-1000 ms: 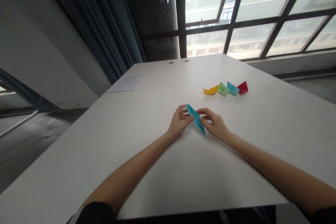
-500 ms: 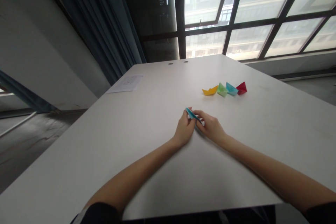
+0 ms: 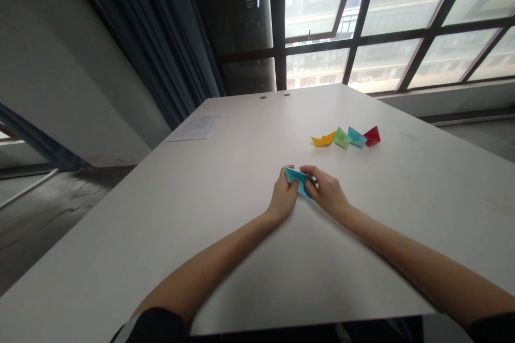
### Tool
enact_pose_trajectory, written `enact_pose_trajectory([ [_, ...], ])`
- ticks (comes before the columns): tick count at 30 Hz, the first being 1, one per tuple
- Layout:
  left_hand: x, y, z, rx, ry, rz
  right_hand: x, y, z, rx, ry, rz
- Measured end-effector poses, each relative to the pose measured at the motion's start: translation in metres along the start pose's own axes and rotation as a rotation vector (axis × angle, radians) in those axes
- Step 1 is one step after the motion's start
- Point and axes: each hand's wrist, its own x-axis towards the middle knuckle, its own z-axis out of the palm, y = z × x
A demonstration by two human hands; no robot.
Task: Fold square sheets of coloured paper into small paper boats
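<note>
Between my two hands is a folded piece of light blue paper [image 3: 301,183], one broad face turned toward me. My left hand [image 3: 284,193] is closed on its left side, thumb on the near face and fingers behind. At the right side my right hand [image 3: 326,187] pinches it between thumb and fingers. Fingers cover both ends, so its full shape is hidden. Beyond my hands, to the right, folded paper boats stand in a touching row: yellow [image 3: 324,140], light green [image 3: 341,138], blue [image 3: 357,137] and red [image 3: 372,136].
The white table [image 3: 241,161] stretches away toward the windows. On its far left lies a printed sheet of paper [image 3: 195,128]. Two round dark fittings [image 3: 263,97] sit near the far edge. A blue curtain [image 3: 181,48] hangs behind at the left.
The blue paper was seen nearly edge-on and narrow; now it is turned so a wider face shows. My right hand's fingers have shifted along it, while my left hand stays nearly in place.
</note>
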Motion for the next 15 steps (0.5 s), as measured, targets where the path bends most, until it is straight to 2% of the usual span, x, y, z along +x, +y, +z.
enact_pose_trajectory([
  [5,0.0020,-0.0069,0.0008,-0.020,0.040,0.023,-0.0020,-0.0041,0.0031,0.010,-0.062,-0.064],
  [8,0.0021,-0.0077,-0.0001,-0.041,0.011,0.020,-0.0010,-0.0034,0.0015,0.010,-0.036,-0.057],
  [11,0.0015,-0.0061,-0.0007,-0.076,-0.042,0.019,0.0017,-0.0014,-0.0015,0.048,0.034,0.015],
  [15,0.0013,-0.0029,-0.0024,-0.107,-0.069,0.016,0.0061,0.0020,-0.0019,0.232,0.089,0.212],
])
